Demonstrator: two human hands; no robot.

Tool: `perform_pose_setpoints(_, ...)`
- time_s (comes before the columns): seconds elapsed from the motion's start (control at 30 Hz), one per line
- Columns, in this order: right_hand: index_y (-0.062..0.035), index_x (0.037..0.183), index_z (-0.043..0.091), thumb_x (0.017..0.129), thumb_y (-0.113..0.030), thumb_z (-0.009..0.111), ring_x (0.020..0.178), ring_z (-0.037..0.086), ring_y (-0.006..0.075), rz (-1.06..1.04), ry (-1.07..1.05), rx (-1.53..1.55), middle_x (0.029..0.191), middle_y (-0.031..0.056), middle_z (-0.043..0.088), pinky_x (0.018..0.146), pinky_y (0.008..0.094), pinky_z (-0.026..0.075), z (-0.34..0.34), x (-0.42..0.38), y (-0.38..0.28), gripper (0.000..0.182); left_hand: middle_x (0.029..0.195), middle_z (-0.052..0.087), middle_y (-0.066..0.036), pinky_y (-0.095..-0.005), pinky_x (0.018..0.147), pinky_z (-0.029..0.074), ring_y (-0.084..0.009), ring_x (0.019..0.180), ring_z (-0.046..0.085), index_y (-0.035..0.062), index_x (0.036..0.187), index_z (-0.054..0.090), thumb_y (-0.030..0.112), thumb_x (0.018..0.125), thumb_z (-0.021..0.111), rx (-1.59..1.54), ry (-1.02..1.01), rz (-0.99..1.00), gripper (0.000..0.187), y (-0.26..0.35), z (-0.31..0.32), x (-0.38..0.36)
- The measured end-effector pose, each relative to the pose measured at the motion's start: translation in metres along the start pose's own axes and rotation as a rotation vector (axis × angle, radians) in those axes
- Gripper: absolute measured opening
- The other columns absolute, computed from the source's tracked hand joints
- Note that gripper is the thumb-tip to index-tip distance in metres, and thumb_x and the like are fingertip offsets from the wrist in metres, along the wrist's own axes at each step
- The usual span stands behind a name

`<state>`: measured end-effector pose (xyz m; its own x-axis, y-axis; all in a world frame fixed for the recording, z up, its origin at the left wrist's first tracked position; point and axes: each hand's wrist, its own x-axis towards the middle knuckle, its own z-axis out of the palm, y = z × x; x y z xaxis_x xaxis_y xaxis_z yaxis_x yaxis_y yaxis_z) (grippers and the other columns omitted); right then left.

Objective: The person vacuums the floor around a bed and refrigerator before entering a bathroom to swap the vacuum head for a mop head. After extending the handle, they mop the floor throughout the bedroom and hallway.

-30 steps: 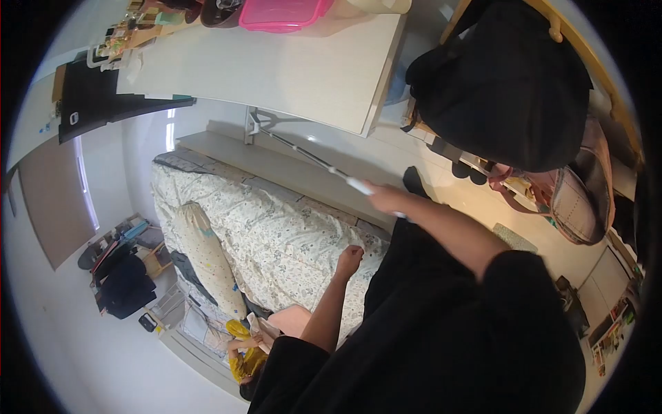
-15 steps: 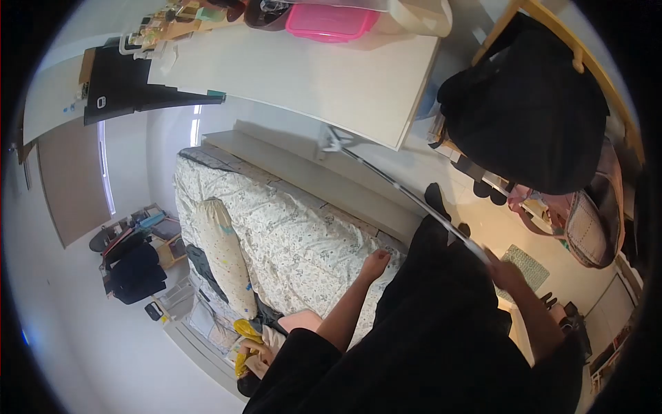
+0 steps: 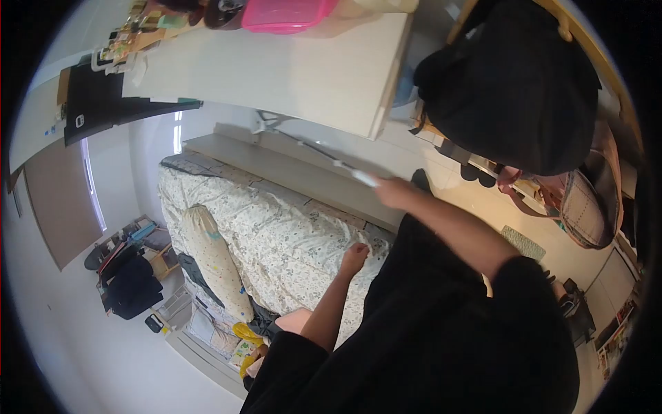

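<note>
My right hand (image 3: 394,192) is closed around the white grip of a long-handled mop (image 3: 321,151). Its thin pole slants away from me along the floor beside the bed, and its white head end reaches the edge of the white table, where it is partly hidden. Over the near edge of the bed (image 3: 289,241), my left hand (image 3: 355,259) hangs with its fingers curled and nothing visible in them. A floral sheet covers the mattress.
A white table (image 3: 262,69) holding a pink container (image 3: 286,15) overhangs the floor. To the right, a chair is draped in black cloth (image 3: 510,90), with a bag (image 3: 586,207) beside it. A long bolster (image 3: 214,259) lies on the bed; a green mat (image 3: 523,241) lies on the floor.
My right hand has pushed forward and to the left, carrying the mop further along the bedside, its head deeper by the table. My left hand stays closed over the bed; the view has shifted slightly.
</note>
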<state>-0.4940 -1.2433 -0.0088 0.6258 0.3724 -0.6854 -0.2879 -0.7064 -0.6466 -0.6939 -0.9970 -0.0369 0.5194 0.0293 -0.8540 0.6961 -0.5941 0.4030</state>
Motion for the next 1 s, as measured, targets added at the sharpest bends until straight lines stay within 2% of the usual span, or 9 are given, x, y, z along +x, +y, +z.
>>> perform_pose_setpoints(0.17, -0.0113, 0.129, 0.051, 0.093, -0.022, 0.043, 0.089, 0.066, 0.038, 0.014, 0.18, 0.051, 0.098, 0.021, 0.066, 0.079, 0.0511, 0.052, 0.053, 0.027, -0.078, 0.038, 0.092, 0.07, -0.015, -0.0337, 0.076, 0.052, -0.0227, 0.083, 0.069, -0.0018, 0.106, 0.064, 0.026, 0.087, 0.061, -0.015, -0.011, -0.053, 0.034, 0.013, -0.004, -0.02)
perform_pose_setpoints(0.27, -0.0165, 0.133, 0.047, 0.094, -0.025, 0.043, 0.091, 0.066, 0.0385, 0.055, 0.133, -0.006, 0.099, 0.0203, 0.066, 0.078, 0.051, 0.052, 0.043, 0.006, -0.01, 0.041, 0.091, 0.07, -0.016, -0.0355, 0.076, 0.052, -0.024, 0.084, 0.069, -0.001, 0.104, 0.066, 0.027, 0.086, 0.06, 0.057, -0.026, -0.032, 0.034, 0.014, 0.003, -0.018)
perform_pose_setpoints(0.43, -0.0264, 0.139, 0.042, 0.094, -0.031, 0.047, 0.081, 0.067, 0.0342, 0.241, 0.007, -0.138, 0.085, 0.0151, 0.065, 0.069, 0.0477, 0.052, -0.038, -0.172, 0.129, 0.045, 0.087, 0.07, -0.015, -0.0357, 0.075, 0.051, -0.0248, 0.081, 0.068, -0.0027, 0.105, 0.065, 0.026, 0.087, 0.059, 0.142, -0.049, 0.07, 0.035, 0.044, 0.016, -0.008)
perform_pose_setpoints(0.5, -0.0294, 0.145, 0.033, 0.094, -0.029, 0.048, 0.07, 0.065, 0.0351, 0.199, 0.056, -0.285, 0.079, 0.0147, 0.065, 0.065, 0.0491, 0.051, -0.009, -0.263, 0.234, 0.053, 0.098, 0.068, -0.014, -0.0321, 0.077, 0.052, -0.0202, 0.087, 0.066, -0.0055, 0.112, 0.06, 0.023, 0.091, 0.057, 0.093, -0.122, 0.023, 0.035, 0.043, 0.028, 0.008)
perform_pose_setpoints(0.7, -0.024, 0.147, 0.03, 0.1, -0.034, 0.039, 0.079, 0.066, 0.0372, 0.539, -0.07, -0.388, 0.085, 0.019, 0.066, 0.072, 0.0485, 0.051, -0.039, -0.528, 0.313, 0.048, 0.097, 0.068, -0.013, -0.0322, 0.075, 0.054, -0.0195, 0.088, 0.066, -0.0054, 0.113, 0.059, 0.02, 0.091, 0.057, 0.068, -0.157, 0.111, 0.034, 0.052, 0.089, 0.023)
perform_pose_setpoints(0.83, -0.0258, 0.146, 0.03, 0.099, -0.035, 0.042, 0.077, 0.066, 0.0377, 0.516, -0.072, -0.323, 0.085, 0.0195, 0.066, 0.071, 0.0492, 0.052, -0.034, -0.521, 0.34, 0.05, 0.103, 0.067, -0.017, -0.0357, 0.076, 0.054, -0.0251, 0.088, 0.067, -0.003, 0.122, 0.053, 0.023, 0.086, 0.064, 0.252, -0.071, 0.149, 0.046, 0.077, 0.142, -0.003)
perform_pose_setpoints(0.93, -0.0283, 0.146, 0.03, 0.089, -0.018, 0.055, 0.076, 0.066, 0.0344, 0.291, -0.009, -0.299, 0.08, 0.0192, 0.063, 0.064, 0.0458, 0.052, -0.033, -0.457, 0.313, 0.063, 0.136, 0.047, -0.022, -0.0423, 0.103, 0.038, -0.0401, 0.124, 0.046, 0.0026, 0.145, 0.023, 0.019, 0.079, 0.069, 0.271, 0.163, 0.419, 0.082, 0.109, 0.197, -0.042)
perform_pose_setpoints(0.97, -0.0247, 0.148, 0.027, 0.086, -0.012, 0.054, 0.074, 0.065, 0.0349, 0.084, 0.096, -0.263, 0.093, 0.0202, 0.061, 0.064, 0.0443, 0.053, -0.012, -0.433, 0.326, 0.069, 0.145, 0.036, -0.022, -0.0419, 0.108, 0.033, -0.0411, 0.131, 0.038, 0.0035, 0.149, 0.012, 0.017, 0.077, 0.072, 0.371, 0.225, 0.588, 0.095, 0.115, 0.213, -0.051)
perform_pose_setpoints(1.0, -0.024, 0.15, 0.025, 0.082, -0.006, 0.05, 0.084, 0.063, 0.0375, 0.25, -0.1, 0.085, 0.11, 0.0236, 0.054, 0.073, 0.0435, 0.053, -0.07, -0.437, 0.234, 0.075, 0.147, 0.032, -0.023, -0.042, 0.111, 0.029, -0.0409, 0.134, 0.033, 0.0024, 0.149, 0.011, 0.015, 0.075, 0.073, 0.418, 0.204, 0.666, 0.098, 0.146, 0.221, -0.076)
